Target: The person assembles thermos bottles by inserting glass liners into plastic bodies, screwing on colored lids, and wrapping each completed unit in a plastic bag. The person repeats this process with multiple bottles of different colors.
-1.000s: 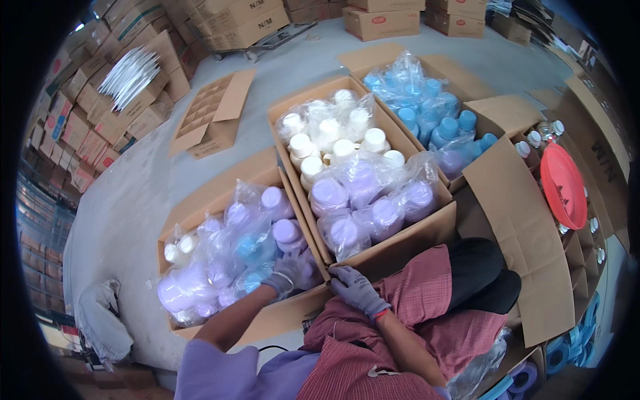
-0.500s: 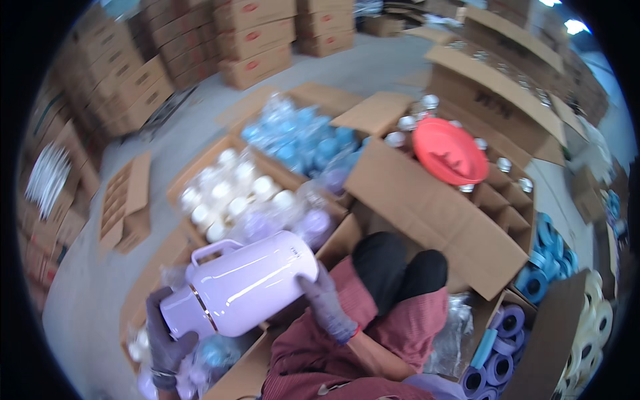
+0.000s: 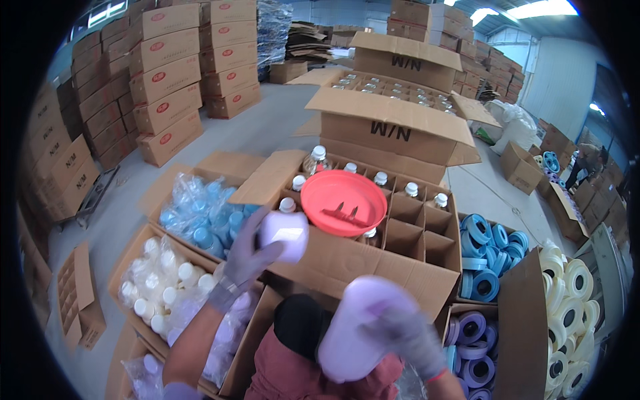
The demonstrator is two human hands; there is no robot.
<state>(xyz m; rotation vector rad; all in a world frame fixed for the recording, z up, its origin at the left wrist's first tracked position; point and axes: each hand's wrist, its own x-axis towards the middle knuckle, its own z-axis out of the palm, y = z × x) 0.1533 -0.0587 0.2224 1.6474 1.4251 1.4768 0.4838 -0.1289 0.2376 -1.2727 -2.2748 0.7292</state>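
Raised ahead of me, my left hand (image 3: 243, 263) in a grey glove is closed on a glossy lilac cup-shaped lid (image 3: 285, 233). Over my lap, my gloved right hand (image 3: 407, 337) grips the lilac jug body (image 3: 357, 320), which is tilted and smeared by motion. Lid and jug are apart. The jug's handle cannot be made out. Just beyond the lid, a red plate (image 3: 333, 193) with a few small dark pieces rests on a divided carton (image 3: 407, 277) of clear bottles with pale caps.
Open boxes on the left hold bagged blue caps (image 3: 213, 223), white caps (image 3: 160, 273) and lilac caps (image 3: 220, 327). At right lie blue rings (image 3: 485, 283), purple rings (image 3: 475, 360) and cream rings (image 3: 570, 307). Stacked cartons (image 3: 167, 73) stand behind. A person (image 3: 587, 163) is far right.
The lilac jug, whole before and held in both hands, is now in two parts. My left hand has gone up and forward with the lid; the right has moved rightward with the body. The view has lifted.
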